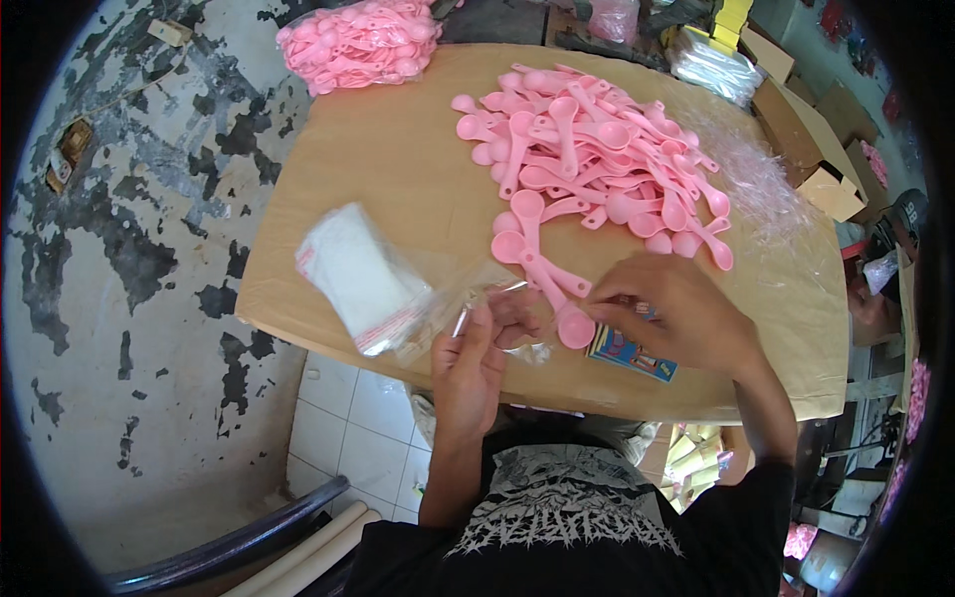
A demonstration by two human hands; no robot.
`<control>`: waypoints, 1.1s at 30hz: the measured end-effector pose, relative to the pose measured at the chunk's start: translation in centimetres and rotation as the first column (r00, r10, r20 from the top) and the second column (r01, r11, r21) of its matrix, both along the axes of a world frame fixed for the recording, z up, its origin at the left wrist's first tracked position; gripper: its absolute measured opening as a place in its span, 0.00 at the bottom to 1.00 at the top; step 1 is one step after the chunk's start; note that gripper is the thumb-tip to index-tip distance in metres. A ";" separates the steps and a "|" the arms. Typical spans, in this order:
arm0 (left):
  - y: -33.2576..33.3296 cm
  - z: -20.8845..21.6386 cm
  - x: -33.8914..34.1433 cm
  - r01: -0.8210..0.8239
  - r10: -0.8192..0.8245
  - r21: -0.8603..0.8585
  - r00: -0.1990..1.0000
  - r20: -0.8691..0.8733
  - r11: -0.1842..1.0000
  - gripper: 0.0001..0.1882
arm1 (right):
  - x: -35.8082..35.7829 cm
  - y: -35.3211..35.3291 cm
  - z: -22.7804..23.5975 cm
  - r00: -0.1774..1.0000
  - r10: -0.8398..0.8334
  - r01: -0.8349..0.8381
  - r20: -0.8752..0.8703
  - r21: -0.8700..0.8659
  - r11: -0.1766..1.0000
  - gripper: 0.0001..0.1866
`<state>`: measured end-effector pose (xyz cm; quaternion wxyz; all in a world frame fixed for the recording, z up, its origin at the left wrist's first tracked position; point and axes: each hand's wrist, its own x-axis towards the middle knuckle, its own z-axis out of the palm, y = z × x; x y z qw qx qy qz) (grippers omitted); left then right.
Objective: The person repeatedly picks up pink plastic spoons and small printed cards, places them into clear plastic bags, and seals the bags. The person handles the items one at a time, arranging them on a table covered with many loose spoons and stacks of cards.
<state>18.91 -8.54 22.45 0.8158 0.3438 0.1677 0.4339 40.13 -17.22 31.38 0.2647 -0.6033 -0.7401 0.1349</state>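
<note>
A clear plastic bag (466, 298) is gripped between the thumb and fingers of my left hand (479, 360), near the table's front edge. My right hand (681, 310) hovers just to the right, its thumb and fingertips pinched together; what they hold, if anything, I cannot make out. Between the hands lie several pink measuring spoons (576, 326), loosely crossed. Under my right hand, partly hidden, sits a small stack of blue printed cards (637, 356). A stack of flat clear bags (360, 276) rests left of my left hand.
A large heap of pink measuring spoons (587, 149) covers the table's far middle. A full bag of pink spoons (360, 45) stands at the far left corner. Crumpled clear plastic (766, 189) and an open cardboard box (811, 149) are at the right. A peeling wall (129, 298) borders the left side.
</note>
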 end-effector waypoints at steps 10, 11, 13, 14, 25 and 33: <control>-0.3 -0.5 2.6 -0.206 0.208 0.041 0.977 -0.037 0.978 0.13 | 4.1 -4.6 -2.6 0.894 -0.422 0.373 -0.153 -0.271 0.887 0.13; -0.4 -0.9 2.8 -0.232 0.233 0.030 0.972 -0.024 0.972 0.12 | 4.3 -4.5 -3.1 0.923 -0.375 0.359 -0.087 -0.151 0.921 0.12; -0.3 -0.8 3.3 -0.258 0.258 0.008 0.966 0.018 0.966 0.10 | 4.2 -4.2 -3.0 0.927 -0.363 0.357 -0.098 -0.078 0.931 0.10; -0.4 -0.4 3.5 -0.257 0.257 -0.006 0.965 0.043 0.966 0.09 | 3.8 -4.2 -2.6 0.901 -0.395 0.376 -0.181 -0.131 0.917 0.09; -1.4 1.9 4.9 -0.175 0.173 -0.029 0.983 -0.059 0.984 0.20 | 0.3 -2.3 -2.8 0.784 -0.382 0.327 -0.490 -0.198 0.924 0.09; -1.6 2.9 5.4 -0.186 0.187 0.083 0.982 -0.011 0.979 0.15 | 0.8 -3.1 -3.2 0.631 -0.405 0.327 -0.661 -0.246 0.912 0.09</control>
